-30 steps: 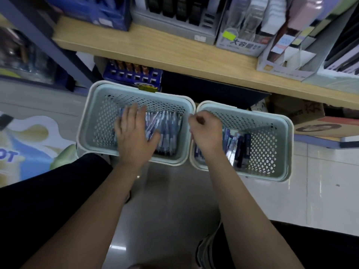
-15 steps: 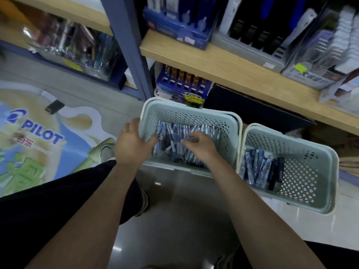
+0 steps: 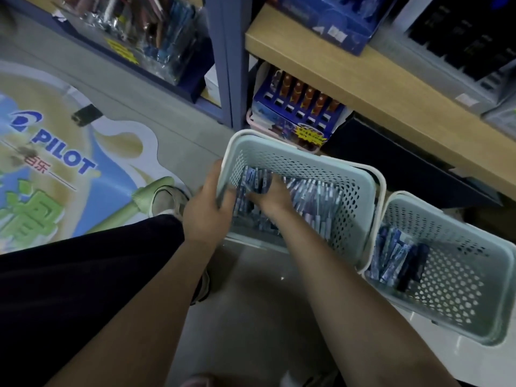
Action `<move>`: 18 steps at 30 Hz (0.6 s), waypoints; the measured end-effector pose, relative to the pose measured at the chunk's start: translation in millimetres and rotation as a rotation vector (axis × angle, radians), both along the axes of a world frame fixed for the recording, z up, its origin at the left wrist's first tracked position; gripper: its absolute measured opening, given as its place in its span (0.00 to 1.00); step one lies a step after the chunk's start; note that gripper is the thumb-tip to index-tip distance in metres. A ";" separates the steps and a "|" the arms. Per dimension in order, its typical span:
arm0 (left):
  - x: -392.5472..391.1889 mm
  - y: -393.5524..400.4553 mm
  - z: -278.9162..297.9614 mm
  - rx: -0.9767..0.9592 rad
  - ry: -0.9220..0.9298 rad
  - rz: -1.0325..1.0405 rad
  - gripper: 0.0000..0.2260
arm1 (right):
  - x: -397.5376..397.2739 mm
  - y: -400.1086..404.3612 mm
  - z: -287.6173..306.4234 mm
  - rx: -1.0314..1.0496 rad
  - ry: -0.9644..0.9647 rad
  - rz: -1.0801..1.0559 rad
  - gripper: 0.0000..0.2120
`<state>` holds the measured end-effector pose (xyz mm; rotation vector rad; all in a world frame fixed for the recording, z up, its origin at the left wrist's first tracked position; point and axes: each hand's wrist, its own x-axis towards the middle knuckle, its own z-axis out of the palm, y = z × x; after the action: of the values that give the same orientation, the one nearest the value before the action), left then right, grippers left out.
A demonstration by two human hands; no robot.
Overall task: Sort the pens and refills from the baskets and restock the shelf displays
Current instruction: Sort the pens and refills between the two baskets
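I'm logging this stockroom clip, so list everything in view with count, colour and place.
baskets: two, pale green, on the floor below the shelf.
packaged pens or refills: many, blue-white, in the left basket; fewer in the right.
display box: one, blue, orange items, behind the baskets.
wooden shelf: one, tan, above.
floor sticker: one, blue-green, left.
shoe: one, grey, left.
left hand: grips the left basket's rim.
right hand: inside the left basket, on the packs.

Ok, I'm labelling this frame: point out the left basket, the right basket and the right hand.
left basket [image 3: 296,152]: head view, far rim.
right basket [image 3: 458,277]: head view, perforated floor.
right hand [image 3: 269,198]: head view, back of hand.
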<state>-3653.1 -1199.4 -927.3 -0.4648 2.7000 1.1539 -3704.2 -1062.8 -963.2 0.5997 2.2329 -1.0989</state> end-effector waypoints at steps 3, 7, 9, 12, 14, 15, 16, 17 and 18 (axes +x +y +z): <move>-0.5 -0.9 -3.5 0.050 -0.005 0.027 0.21 | -7.6 -11.9 -6.5 0.003 -0.050 -0.026 0.37; 1.3 -3.7 -4.3 0.074 -0.009 0.015 0.21 | -14.7 -15.8 -9.4 -0.043 -0.088 -0.149 0.37; 3.4 -5.3 -3.1 0.133 -0.019 0.041 0.20 | -14.9 -12.1 -10.6 -0.046 -0.096 -0.188 0.36; 5.2 -5.7 -2.3 0.129 -0.003 0.035 0.20 | -19.6 -9.7 -8.8 -0.048 -0.135 -0.162 0.35; 3.4 -4.0 -3.0 0.092 -0.015 0.015 0.20 | -24.7 -9.7 -9.6 -0.016 -0.155 -0.108 0.31; 2.8 -3.5 -3.6 0.068 -0.020 0.012 0.20 | -26.7 -10.4 -9.2 0.027 -0.157 -0.064 0.28; 2.6 -2.9 -3.7 0.043 -0.018 0.008 0.20 | -28.5 -10.8 -11.2 0.078 -0.148 -0.024 0.24; 2.5 -2.4 -3.3 0.022 -0.013 0.003 0.21 | -29.2 -10.5 -13.2 0.120 -0.134 0.018 0.22; 2.5 -2.0 -2.9 0.009 -0.010 -0.005 0.21 | -29.3 -8.9 -15.0 0.141 -0.127 0.059 0.20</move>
<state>-3650.6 -1201.4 -930.2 -0.4615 2.6855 1.1586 -3733.5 -1071.8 -978.2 0.6394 2.2157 -0.8550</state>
